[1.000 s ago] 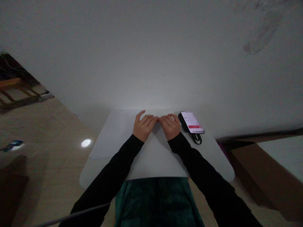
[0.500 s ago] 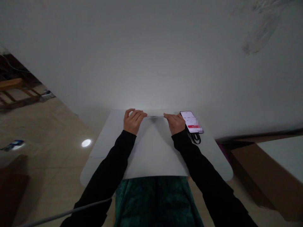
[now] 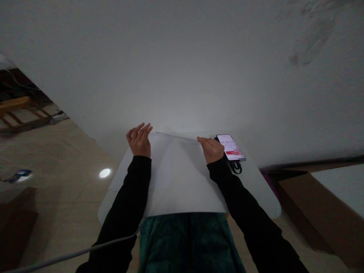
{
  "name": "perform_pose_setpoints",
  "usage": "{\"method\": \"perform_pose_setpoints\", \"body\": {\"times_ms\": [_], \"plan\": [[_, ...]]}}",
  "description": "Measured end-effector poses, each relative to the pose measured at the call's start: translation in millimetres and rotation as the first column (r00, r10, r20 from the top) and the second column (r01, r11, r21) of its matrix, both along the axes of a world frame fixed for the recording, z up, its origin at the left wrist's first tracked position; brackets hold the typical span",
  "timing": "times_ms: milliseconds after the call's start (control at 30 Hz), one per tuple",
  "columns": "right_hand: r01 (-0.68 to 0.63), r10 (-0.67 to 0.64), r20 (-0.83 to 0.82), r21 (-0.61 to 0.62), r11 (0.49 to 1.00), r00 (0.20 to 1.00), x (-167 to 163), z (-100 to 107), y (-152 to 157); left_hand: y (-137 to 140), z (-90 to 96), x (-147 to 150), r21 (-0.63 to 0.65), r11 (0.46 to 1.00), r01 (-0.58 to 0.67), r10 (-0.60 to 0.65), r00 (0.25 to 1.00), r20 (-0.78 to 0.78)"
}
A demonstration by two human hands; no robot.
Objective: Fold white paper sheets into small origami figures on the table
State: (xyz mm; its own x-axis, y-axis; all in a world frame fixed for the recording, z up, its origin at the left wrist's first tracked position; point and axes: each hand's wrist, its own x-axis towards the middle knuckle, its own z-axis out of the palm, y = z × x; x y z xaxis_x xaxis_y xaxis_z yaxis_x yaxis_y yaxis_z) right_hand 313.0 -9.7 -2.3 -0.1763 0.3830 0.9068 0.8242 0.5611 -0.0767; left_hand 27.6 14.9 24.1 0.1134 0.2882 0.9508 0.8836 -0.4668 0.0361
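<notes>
Over the far part of the white table, my right hand (image 3: 212, 149) pinches the right end of a thin piece of white paper (image 3: 179, 137), seen almost edge-on. The paper slants up to the left, and its far end is loose, just beside my left hand (image 3: 139, 140). That hand is raised with its fingers apart and holds nothing. Beneath it a flat white sheet (image 3: 162, 167) lies on the left of the table. Close to my right hand's outer side is a lit phone (image 3: 226, 143), its screen showing a timer.
The small white table (image 3: 193, 197) stands against a grey-white wall (image 3: 182, 68). A looped black cord (image 3: 236, 166) lies below the phone. A cardboard box (image 3: 318, 204) is on the floor at right. A grey cable (image 3: 76, 254) crosses my left sleeve; a wooden stool (image 3: 17, 104) stands far left.
My left hand has let go of the paper's left end and moved left, its fingers spreading. The paper now tilts up on that side. My right hand keeps its pinch in nearly the same place.
</notes>
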Motion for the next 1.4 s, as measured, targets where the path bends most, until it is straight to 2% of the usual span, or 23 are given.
{"method": "perform_pose_setpoints", "body": {"times_ms": [67, 100, 167, 200, 400, 500, 600, 733, 933, 1200, 1400], "plan": [[-0.021, 0.021, 0.019, 0.016, 1.0, 1.0, -2.2, 0.4, -1.8, -9.0, 2.0, 18.9, 0.03, 1.0, 0.011, -0.009, 0.998, -0.056], [-0.036, 0.036, 0.033, 0.01, 0.999, 0.999, -2.9, 0.5, -2.6, -12.5, 1.7, 30.2, -0.009, 0.998, 0.065, -0.066, 0.984, -0.164], [-0.064, 0.064, 0.051, -0.013, 0.998, 0.997, -4.0, 0.8, -3.8, -15.8, -2.0, 50.7, -0.137, 0.978, 0.155, -0.196, 0.904, -0.379], [-0.071, 0.072, 0.052, -0.022, 0.997, 0.996, -4.4, 1.1, -4.1, -15.4, -5.1, 58.3, -0.16, 0.971, 0.176, -0.227, 0.885, -0.407], [0.001, -0.001, -0.002, 0.05, 0.999, 1.0, -20.4, 3.5, -8.7, -11.0, -19.6, 67.1, -0.225, 0.952, 0.206, -0.285, 0.866, -0.412], [-0.038, 0.035, 0.04, 0.073, 0.997, 0.999, -34.2, 2.0, -12.8, -14.9, -20.4, 68.9, -0.229, 0.946, 0.227, -0.306, 0.857, -0.414], [-0.049, 0.046, 0.075, 0.034, 0.998, 0.996, -41.1, -1.9, -14.1, -16.8, -21.9, 74.2, -0.235, 0.946, 0.225, -0.306, 0.86, -0.409], [-0.052, 0.053, 0.056, -0.018, 0.999, 0.997, -39.8, -4.8, -11.7, -15.0, -23.4, 77.5, -0.288, 0.928, 0.237, -0.344, 0.843, -0.413], [-0.028, 0.029, 0.05, -0.013, 1.0, 0.998, -37.8, 1.4, -10.9, -16.3, -15.6, 74.5, -0.343, 0.906, 0.249, -0.38, 0.836, -0.396], [-0.07, 0.07, -0.001, 0.049, 0.996, 0.998, -38.3, 4.7, -13.7, -17.3, -14.8, 71.4, -0.328, 0.904, 0.273, -0.395, 0.828, -0.399], [-0.081, 0.083, -0.027, 0.048, 0.996, 0.996, -33.4, 2.9, -9.7, -15.4, -16.2, 63.9, -0.338, 0.9, 0.276, -0.398, 0.835, -0.379]]}}
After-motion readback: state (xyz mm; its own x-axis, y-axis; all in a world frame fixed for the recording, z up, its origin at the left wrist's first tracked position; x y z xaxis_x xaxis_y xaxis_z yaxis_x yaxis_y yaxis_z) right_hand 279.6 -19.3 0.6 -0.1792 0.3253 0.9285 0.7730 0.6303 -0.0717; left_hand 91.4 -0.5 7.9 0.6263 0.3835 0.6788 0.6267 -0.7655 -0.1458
